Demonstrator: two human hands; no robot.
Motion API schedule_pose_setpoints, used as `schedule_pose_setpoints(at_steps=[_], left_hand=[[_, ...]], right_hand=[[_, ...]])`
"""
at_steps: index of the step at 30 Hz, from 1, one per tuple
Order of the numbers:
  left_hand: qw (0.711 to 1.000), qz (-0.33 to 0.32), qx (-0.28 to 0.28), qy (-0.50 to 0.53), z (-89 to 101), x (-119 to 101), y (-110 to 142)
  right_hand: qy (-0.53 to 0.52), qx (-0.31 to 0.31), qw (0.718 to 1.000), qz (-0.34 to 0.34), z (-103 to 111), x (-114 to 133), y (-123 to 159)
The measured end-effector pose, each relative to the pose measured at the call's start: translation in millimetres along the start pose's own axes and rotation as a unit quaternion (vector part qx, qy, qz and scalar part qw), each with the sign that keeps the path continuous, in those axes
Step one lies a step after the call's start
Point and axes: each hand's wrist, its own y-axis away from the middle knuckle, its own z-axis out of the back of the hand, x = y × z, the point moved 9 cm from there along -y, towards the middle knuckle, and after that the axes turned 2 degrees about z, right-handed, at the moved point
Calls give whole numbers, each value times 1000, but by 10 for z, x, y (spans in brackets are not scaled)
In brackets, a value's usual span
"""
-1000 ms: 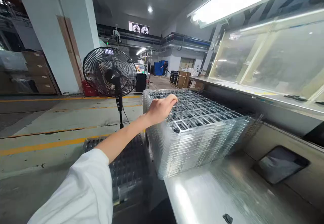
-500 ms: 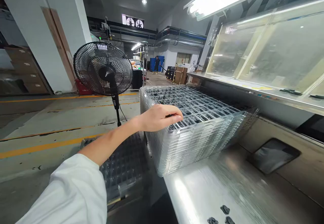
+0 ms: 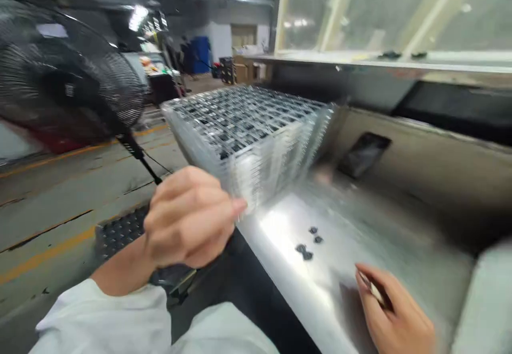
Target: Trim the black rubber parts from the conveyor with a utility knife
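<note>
My left hand (image 3: 191, 216) is blurred in front of the stack's near corner, its fingers curled closed; anything inside them is hidden. Behind it stands a tall stack of clear plastic trays (image 3: 264, 170), the top one's pockets filled with small dark parts. Low on the right, my right hand (image 3: 394, 308) hovers over the metal bench, thumb and fingertips drawn together. What it pinches, if anything, I cannot make out. Between the two hands, several small black flanged parts (image 3: 307, 255) lie loose on the bench.
The metal bench (image 3: 276, 247) has its front edge running diagonally toward me. On the floor at left sits another dark-pocketed tray (image 3: 124, 231). A black standing fan (image 3: 72, 77) is behind it. Above the bench runs a shelf (image 3: 360, 62); a dark rectangle (image 3: 364, 154) shows on the back panel.
My view has swung right and down. My left hand has come away from the top tray toward me. My right hand and more of the bench have come into view.
</note>
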Motion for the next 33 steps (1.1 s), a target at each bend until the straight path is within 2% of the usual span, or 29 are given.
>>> schedule_pose_setpoints(at_steps=[2,4,7,10,12,14,17,19,22,26,30,33], left_hand=[[998,-19,39,54,-309,-242,146],[991,14,83,105,-708,-358,333],[977,71,153,129,-1341,-418,642],[957,130,225,130,-1871,-343,886],[930,166,307,115,-2209,-282,1017],[889,186,410,83,-2526,-265,1133],[825,175,536,34,-2892,-332,1247],[803,154,575,18,-3053,-402,1264],[801,114,588,14,-3184,-488,1249],[800,82,594,5,-3229,-483,1265],[792,86,605,-11,-3253,-411,1311],[798,92,596,4,-3250,-393,1331]], right_hand=[[-33,-1,999,-7,14,18,-16],[-63,9,997,-35,-16,-36,-23],[-94,16,993,-65,-39,-96,4],[-107,12,991,-75,-20,-106,38],[-113,9,990,-80,-6,-110,50],[-117,11,989,-85,-7,-112,52],[-121,19,988,-92,-23,-122,46],[-123,20,987,-99,-27,-132,41],[-122,19,987,-108,-28,-142,40],[-124,18,986,-110,-38,-134,51],[-133,24,984,-113,-58,-138,66],[-123,24,986,-106,-46,-134,73]])
